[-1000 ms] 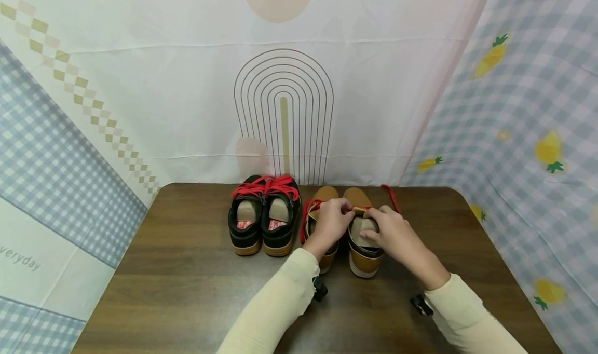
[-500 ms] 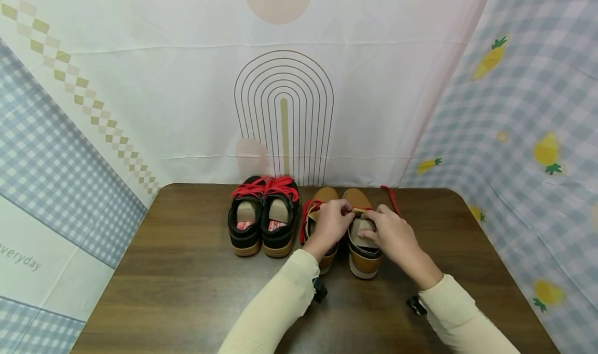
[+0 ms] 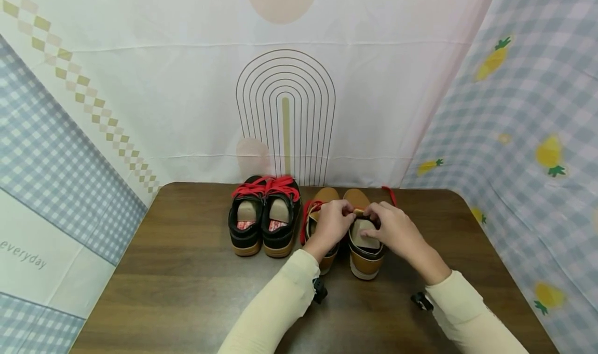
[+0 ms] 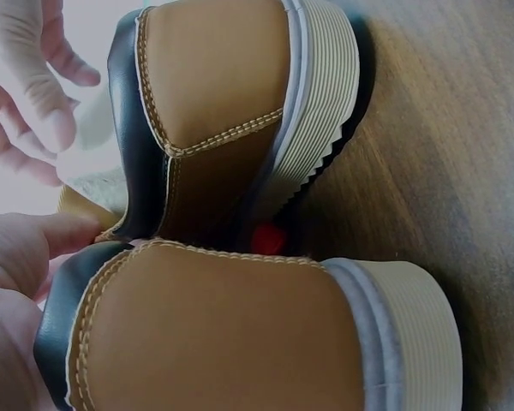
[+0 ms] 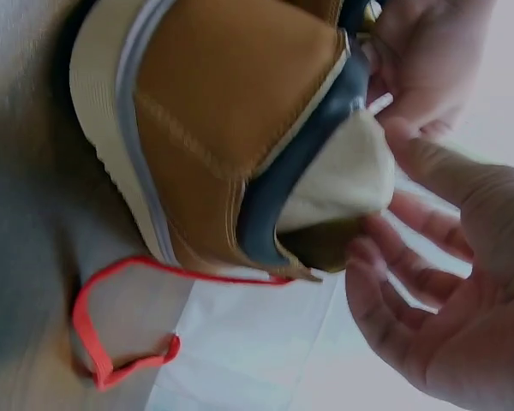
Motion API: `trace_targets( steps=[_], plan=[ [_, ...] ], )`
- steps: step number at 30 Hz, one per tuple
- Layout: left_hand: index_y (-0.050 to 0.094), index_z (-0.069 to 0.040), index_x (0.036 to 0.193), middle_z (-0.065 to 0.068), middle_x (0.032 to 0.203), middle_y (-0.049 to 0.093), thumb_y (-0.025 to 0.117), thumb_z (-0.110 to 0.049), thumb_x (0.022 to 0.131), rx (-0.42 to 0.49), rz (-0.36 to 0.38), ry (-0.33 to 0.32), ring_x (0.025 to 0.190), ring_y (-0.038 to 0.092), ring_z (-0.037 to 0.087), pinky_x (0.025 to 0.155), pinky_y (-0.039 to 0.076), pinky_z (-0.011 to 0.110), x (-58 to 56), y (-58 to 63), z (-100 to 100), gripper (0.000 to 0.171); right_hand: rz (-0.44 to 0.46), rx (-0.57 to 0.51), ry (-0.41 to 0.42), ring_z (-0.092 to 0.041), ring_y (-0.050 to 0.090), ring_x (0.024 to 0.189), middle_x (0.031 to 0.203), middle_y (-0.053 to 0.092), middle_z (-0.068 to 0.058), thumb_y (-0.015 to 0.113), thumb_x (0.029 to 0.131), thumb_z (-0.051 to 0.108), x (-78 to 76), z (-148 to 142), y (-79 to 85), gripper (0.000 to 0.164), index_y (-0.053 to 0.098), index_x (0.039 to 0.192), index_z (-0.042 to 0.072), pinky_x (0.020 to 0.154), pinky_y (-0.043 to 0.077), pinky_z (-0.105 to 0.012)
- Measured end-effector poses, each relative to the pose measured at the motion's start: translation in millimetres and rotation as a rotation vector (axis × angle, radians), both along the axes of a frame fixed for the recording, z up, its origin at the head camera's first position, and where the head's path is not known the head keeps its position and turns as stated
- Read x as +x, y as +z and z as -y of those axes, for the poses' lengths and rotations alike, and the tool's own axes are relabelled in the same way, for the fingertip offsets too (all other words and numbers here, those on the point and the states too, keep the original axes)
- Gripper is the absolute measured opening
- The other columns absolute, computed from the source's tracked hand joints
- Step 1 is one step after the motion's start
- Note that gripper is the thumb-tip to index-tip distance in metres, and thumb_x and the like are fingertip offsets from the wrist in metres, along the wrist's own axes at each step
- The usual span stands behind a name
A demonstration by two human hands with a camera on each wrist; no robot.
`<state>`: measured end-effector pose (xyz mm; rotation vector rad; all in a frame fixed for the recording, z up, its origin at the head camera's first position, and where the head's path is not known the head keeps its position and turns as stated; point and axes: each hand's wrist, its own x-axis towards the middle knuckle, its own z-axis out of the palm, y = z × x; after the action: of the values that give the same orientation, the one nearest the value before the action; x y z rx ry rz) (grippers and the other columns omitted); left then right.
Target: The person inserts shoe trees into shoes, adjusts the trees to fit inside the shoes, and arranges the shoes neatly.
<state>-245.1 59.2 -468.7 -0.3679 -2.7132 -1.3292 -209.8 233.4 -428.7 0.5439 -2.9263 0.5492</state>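
Note:
A tan and black shoe (image 3: 366, 266) stands on the table with its heel towards me and its pale tongue (image 3: 363, 232) raised. My left hand (image 3: 329, 223) pinches the left edge of this tongue near the laces; the fingertips are partly hidden. From the right, my right hand (image 3: 396, 230) holds the tongue's other edge, fingers curled at it and thumb on the near side. A red shoelace (image 5: 87, 330) runs out of the shoe's right side and lies loose. The matching tan shoe (image 4: 214, 330) stands under my left hand, partly covered by it.
Left of the tan pair stand two black shoes (image 3: 278, 238) with red laces, side by side. They rest on a brown wooden table (image 3: 196, 291). A white patterned cloth (image 3: 196, 94) hangs behind, and checked cloth hangs at both sides.
My right hand has shifted slightly about the tongue's right edge, and the loose red lace beyond it has moved a little. My left hand stays in place.

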Motion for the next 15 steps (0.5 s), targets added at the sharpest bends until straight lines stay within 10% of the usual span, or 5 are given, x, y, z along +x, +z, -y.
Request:
trace_targets(
  steps=[15],
  plan=[
    [0.078,-0.012,0.090,-0.001,0.084,0.076,0.078,-0.017,0.093,-0.018,-0.032,0.008,0.075,0.067,0.009,0.066,0.050,0.018,-1.9,-1.5,-0.4,0.006,0.174,-0.052,0.091,-0.019,0.047,0.081,0.091,0.055,-0.007,0.091,0.078,0.022,-28.0,-5.4,10.8,0.038,0.063,0.100,0.009,0.070,0.041,-0.034]
  ],
)
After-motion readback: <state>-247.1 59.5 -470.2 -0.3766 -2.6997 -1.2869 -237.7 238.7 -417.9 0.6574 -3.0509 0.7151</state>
